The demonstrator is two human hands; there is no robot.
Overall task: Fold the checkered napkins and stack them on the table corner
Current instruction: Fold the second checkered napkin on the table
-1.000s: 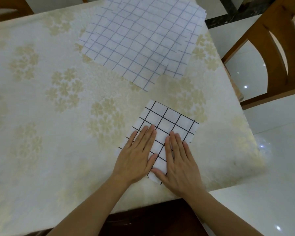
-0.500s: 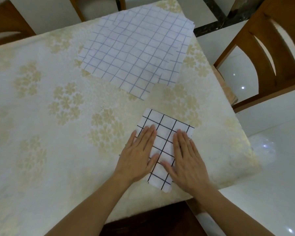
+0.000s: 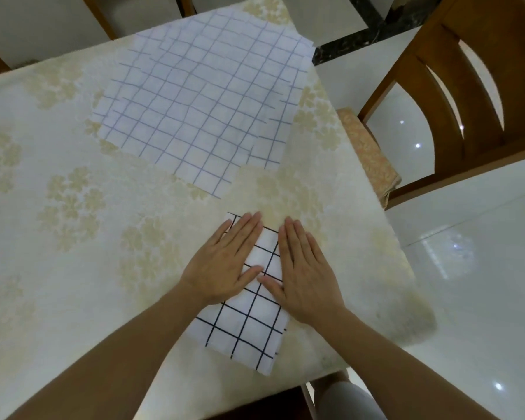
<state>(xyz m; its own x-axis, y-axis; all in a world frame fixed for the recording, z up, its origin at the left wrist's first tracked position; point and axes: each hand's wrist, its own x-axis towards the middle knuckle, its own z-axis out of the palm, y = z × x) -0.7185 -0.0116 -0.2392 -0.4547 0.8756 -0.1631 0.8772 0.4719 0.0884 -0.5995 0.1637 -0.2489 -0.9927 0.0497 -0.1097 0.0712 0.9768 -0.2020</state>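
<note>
The folded napkin (image 3: 249, 325), white with a bold black grid, lies flat near the table's corner at about five o'clock, its long axis running toward twelve. The unfolded napkins (image 3: 200, 107), white with a thinner bluish grid, lie spread and overlapping at twelve o'clock, well apart from the folded one.

Wooden chair (image 3: 455, 95) beside floral tablecloth (image 3: 58, 207)

Both hands cover the folded napkin's (image 3: 249, 325) far half. The wooden chair (image 3: 455, 95) at upper right and the tabletop (image 3: 43, 237) at left are cut off by the frame.
</note>
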